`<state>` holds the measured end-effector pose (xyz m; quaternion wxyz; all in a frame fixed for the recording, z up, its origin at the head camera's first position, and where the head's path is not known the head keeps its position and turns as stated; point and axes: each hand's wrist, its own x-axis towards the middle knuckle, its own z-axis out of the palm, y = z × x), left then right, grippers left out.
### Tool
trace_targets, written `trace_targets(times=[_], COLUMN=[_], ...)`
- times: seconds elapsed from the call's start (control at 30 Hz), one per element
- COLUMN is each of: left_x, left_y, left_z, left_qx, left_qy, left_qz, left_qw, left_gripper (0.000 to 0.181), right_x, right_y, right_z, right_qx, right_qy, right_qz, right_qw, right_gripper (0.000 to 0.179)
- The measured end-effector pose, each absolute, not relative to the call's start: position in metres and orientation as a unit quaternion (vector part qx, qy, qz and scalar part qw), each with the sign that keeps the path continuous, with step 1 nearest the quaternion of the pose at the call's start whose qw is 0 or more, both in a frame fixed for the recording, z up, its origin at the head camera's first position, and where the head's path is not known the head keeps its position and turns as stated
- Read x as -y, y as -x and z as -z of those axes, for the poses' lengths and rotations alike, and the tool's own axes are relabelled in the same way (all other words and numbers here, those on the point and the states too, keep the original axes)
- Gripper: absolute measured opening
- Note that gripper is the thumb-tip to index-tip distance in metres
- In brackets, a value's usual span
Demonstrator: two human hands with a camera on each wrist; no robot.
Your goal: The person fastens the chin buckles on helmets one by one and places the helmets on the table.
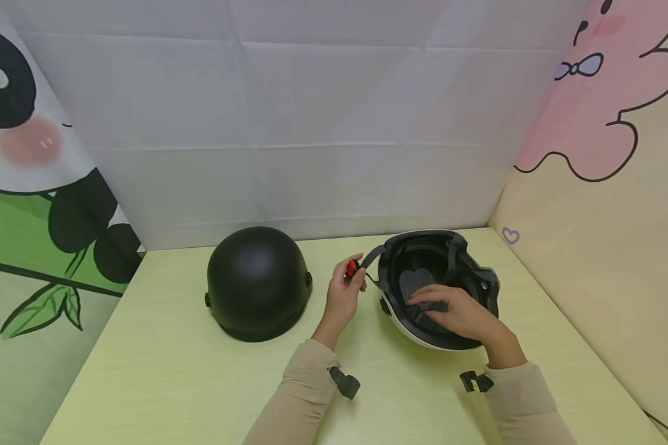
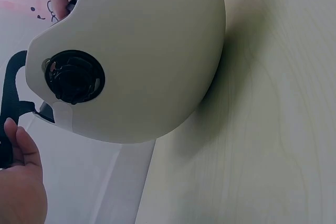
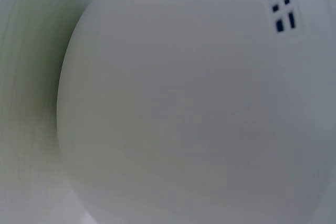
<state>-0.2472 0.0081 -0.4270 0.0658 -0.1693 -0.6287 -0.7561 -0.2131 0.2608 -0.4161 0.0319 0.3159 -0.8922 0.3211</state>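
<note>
A white helmet (image 1: 409, 334) with a black padded inside lies tipped over on the table, its opening facing up and toward me. My left hand (image 1: 342, 300) pinches the red buckle (image 1: 352, 267) at the end of the helmet's black chin strap (image 1: 372, 254), left of the rim. Over the opening, my right hand (image 1: 459, 312) has its fingers and thumb beside a black strap piece (image 1: 417, 313); whether they grip it is unclear. The left wrist view shows the white shell with a black round dial (image 2: 74, 77). Only the shell (image 3: 184, 103) with small vents fills the right wrist view.
A black helmet (image 1: 258, 281) sits dome up on the pale yellow table (image 1: 161, 371), left of my left hand. Behind stands a white cloth wall (image 1: 323, 123). Cartoon-printed panels flank the table on both sides.
</note>
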Motion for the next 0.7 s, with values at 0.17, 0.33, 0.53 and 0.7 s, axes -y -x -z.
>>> trace_targets(times=[0.17,0.33,0.53,0.7], left_x=[-0.008,-0.008,-0.009,-0.009], left_y=[0.248,0.249,0.248,0.249], left_z=[0.428,0.43,0.43,0.43], left_qx=[0.634,0.636,0.629,0.632], left_qy=[0.175,0.17,0.171,0.179], left_qz=[0.751,0.751,0.755,0.751], left_qw=[0.059,0.06,0.065,0.066], left_gripper=[0.035,0.034,0.032,0.032], right_x=[-0.262,-0.266,-0.271,-0.271], right_y=[0.214,0.215,0.216,0.216], right_z=[0.417,0.419,0.423,0.425], right_qx=[0.89,0.888,0.888,0.887], right_qy=[-0.316,-0.315,-0.303,-0.29], right_qz=[-0.327,-0.334,-0.347,-0.36], right_qw=[0.026,0.014,-0.003,-0.009], right_gripper=[0.038,0.037,0.036,0.031])
